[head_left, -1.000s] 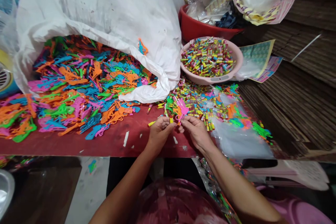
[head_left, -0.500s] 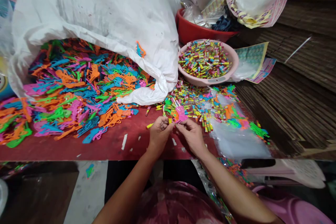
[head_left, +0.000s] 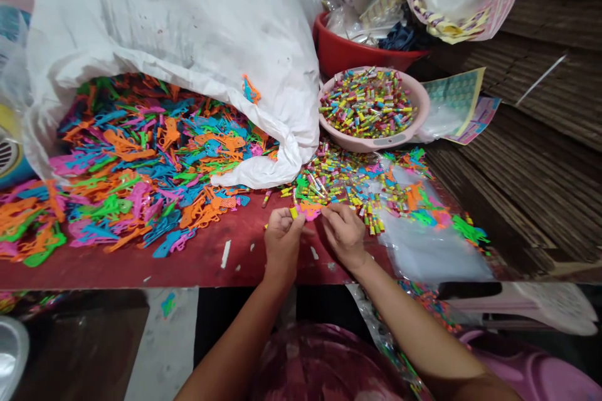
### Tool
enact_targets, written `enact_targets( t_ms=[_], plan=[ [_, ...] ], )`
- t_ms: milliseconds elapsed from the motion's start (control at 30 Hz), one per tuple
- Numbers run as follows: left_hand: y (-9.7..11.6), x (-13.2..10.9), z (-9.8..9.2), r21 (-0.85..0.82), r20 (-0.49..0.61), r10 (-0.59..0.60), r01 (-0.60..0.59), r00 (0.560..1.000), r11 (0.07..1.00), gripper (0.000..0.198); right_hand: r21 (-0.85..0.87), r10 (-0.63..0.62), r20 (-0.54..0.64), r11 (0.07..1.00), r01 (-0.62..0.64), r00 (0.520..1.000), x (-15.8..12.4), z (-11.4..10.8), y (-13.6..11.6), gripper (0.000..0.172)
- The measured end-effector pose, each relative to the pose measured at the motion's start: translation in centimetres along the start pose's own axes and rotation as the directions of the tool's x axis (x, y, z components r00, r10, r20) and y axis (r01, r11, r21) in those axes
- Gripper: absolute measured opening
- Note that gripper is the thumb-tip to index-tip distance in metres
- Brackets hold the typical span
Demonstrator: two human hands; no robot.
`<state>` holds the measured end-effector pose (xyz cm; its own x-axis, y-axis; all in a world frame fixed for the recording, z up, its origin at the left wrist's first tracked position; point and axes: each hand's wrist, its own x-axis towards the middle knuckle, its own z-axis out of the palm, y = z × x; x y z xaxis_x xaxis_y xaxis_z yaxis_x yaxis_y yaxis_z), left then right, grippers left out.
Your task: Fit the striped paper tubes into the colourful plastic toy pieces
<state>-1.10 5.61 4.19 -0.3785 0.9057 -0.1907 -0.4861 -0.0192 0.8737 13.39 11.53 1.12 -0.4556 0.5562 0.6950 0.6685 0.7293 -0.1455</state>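
My left hand [head_left: 281,237] rests on the red table [head_left: 202,257], its fingers curled round a small yellow tube [head_left: 293,213]. My right hand [head_left: 344,233] is beside it, fingers pinched on a flat pink and orange plastic toy piece [head_left: 309,209] that lies low over the table. Just beyond both hands spreads a scatter of small coloured tubes [head_left: 338,178]. The two hands almost touch at the fingertips.
A white sack [head_left: 188,25] spills a heap of flat coloured plastic toys [head_left: 132,163] on the left. A pink bowl [head_left: 376,141] of coloured tubes and a red basin [head_left: 348,50] stand behind. Clear plastic bags [head_left: 423,244] lie at right beside stacked corrugated cardboard [head_left: 531,169].
The pink toy piece, held upright between my hands a second ago, has come down nearly flat on the table. Both hands shifted slightly away from me.
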Motion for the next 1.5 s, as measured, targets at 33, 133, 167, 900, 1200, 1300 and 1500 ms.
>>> enact_targets(
  t_ms=[33, 133, 167, 900, 1200, 1300, 1500],
  plan=[
    [-0.2, 0.2, -0.1, 0.002, -0.018, -0.009, 0.009, 1.0, 1.0, 0.032, 0.027, -0.02, -0.003, 0.999, 0.021, 1.0, 0.0, -0.1, -0.1, 0.026],
    [-0.2, 1.0, -0.7, -0.034, -0.04, -0.056, 0.054, 0.998, 0.998, 0.031, 0.131, -0.034, -0.026, 0.991, 0.037, 0.999, -0.1, -1.2, -0.8, 0.044],
    [-0.1, 1.2, -1.0, -0.069, -0.018, -0.078, 0.076, 0.997, 0.995, 0.032, 0.167, -0.009, -0.059, 0.986, 0.019, 0.998, 0.0, -1.7, -1.1, 0.053],
    [-1.3, 0.6, -1.7, 0.211, 0.149, 0.174, -0.204, 0.973, 0.956, 0.02, 0.697, 0.569, 0.405, 0.316, -0.644, 0.716, 0.8, -3.5, -1.9, 0.017],
    [-2.3, 0.5, -1.5, 0.275, 0.289, 0.235, -0.315, 0.928, 0.908, 0.017, 0.675, 0.598, 0.358, 0.365, -0.641, 0.717, 1.2, -4.2, -1.8, 0.016],
    [-2.7, 0.7, -1.5, 0.29, 0.3, 0.232, -0.321, 0.925, 0.902, 0.017, 0.63, 0.577, 0.317, 0.466, -0.622, 0.753, 1.0, -4.5, -1.7, 0.015],
    [-2.7, 0.8, -1.5, 0.312, 0.333, 0.241, -0.348, 0.911, 0.884, 0.017, 0.499, 0.492, 0.211, 0.689, -0.526, 0.845, 0.6, -5.0, -1.8, 0.012]
  ],
)
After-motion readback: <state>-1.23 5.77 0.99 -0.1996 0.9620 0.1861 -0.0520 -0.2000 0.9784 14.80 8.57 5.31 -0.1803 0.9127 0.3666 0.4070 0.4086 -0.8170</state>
